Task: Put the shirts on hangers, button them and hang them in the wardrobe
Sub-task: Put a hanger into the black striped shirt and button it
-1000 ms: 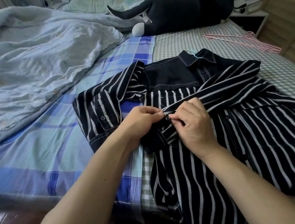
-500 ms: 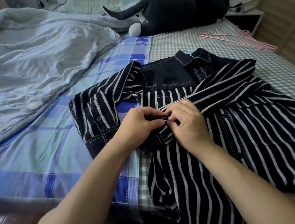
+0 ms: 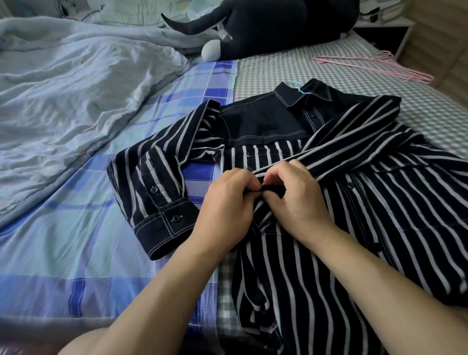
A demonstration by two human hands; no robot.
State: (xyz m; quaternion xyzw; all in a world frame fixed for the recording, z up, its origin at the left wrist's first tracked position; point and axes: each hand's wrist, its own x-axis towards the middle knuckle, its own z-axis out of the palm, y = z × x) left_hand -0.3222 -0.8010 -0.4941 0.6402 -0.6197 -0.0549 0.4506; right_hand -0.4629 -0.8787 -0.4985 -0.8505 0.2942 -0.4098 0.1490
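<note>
A black shirt with white stripes lies flat on the bed, collar away from me, one sleeve folded out to the left. A light blue hanger hook pokes out of the collar. My left hand and my right hand meet at the shirt's front placket, about mid-chest. Both pinch the fabric edges together, fingertips touching around a small dark button that is mostly hidden by the fingers.
Pink hangers lie on the checked sheet at the far right. A dark plush cat rests at the head of the bed. A crumpled pale blue duvet covers the left side. A bedside table and wooden wardrobe stand at right.
The hands have closed tighter over the button at the placket; the button seen between the fingers a second ago is now mostly covered. The shirt has not shifted.
</note>
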